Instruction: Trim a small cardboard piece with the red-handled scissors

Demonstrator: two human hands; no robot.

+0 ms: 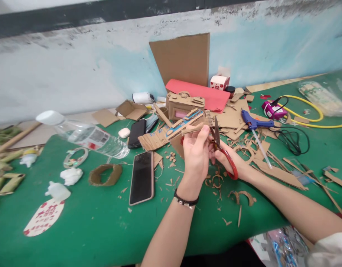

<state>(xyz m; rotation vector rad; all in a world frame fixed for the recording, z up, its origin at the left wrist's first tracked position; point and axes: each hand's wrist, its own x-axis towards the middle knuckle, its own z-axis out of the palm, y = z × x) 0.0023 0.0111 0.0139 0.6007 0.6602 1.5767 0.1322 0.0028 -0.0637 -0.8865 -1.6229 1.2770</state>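
My left hand point(195, 157), with a dark beaded bracelet on its wrist, pinches a piece of cardboard point(191, 129) between thumb and fingers. My right hand point(232, 158) grips a pair of scissors point(232, 168) by the red handles. The dark blades point up and stand apart, close beside the left fingertips. Whether they touch the cardboard, I cannot tell. Behind the hands is a cardboard model shaped like a camera point(184, 104), with a pink window. Strips of cardboard with blue print point(184, 124) lie in front of it, partly hidden by my left hand.
Cardboard scraps and cut rings point(244, 152) litter the green table point(104, 230). On the right are a blue glue gun point(256, 121), a purple power adapter point(273, 110) and a yellow cable point(312, 105). A phone point(142, 178) and a tilted plastic bottle point(90, 137) are on the left.
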